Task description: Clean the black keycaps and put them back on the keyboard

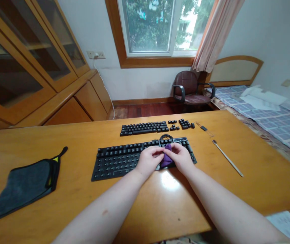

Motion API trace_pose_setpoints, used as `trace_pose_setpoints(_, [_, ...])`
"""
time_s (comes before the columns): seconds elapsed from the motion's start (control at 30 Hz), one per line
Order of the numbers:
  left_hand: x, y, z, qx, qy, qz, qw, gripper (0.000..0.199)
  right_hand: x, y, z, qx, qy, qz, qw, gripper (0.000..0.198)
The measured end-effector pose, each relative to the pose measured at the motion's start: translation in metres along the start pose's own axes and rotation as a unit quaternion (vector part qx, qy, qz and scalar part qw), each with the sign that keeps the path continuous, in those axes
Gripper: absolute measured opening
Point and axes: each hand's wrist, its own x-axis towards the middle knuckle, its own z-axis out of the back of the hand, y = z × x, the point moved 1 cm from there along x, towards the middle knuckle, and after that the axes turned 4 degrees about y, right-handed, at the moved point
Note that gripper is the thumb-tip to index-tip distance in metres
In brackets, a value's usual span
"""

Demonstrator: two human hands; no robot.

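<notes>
A purple cloth (165, 162) is bunched between my two hands, just above the right part of a black keyboard (117, 165). My left hand (150, 159) pinches the cloth from the left, and my right hand (182, 157) grips it from the right, thumbs close together. Whether a small piece is wrapped inside the cloth is hidden. Most of the keyboard's lower rows show bare switches, while keycaps remain along its upper rows. Behind it, loose black keycaps (145, 127) lie laid out in keyboard order. A coiled cable (166, 137) rests at the keyboard's back edge.
A wire keycap puller (204, 128) and a thin long-handled brush (228, 158) lie to the right on the wooden table (79, 203). At the left is a folded grey cloth (26, 183) with black edging. Beyond the table stand a chair (188, 84) and a bed (262, 108).
</notes>
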Motion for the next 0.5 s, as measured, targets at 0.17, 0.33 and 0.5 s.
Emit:
trace_pose_setpoints(0.17, [0.000,-0.002,-0.001,-0.056,0.006,0.032,0.998,0.016,-0.002,0.004,-0.002,-0.024,-0.030,-0.013,0.999,0.028])
trace_pose_setpoints(0.33, [0.001,-0.004,-0.003,-0.129,-0.008,0.085,0.988,0.023,0.003,0.010,0.007,-0.067,-0.099,0.022,0.993,0.030])
trace_pose_setpoints(0.5, [0.005,-0.002,0.000,-0.180,-0.043,0.086,0.979,0.027,0.005,0.016,0.022,-0.111,-0.173,0.084,0.975,0.027])
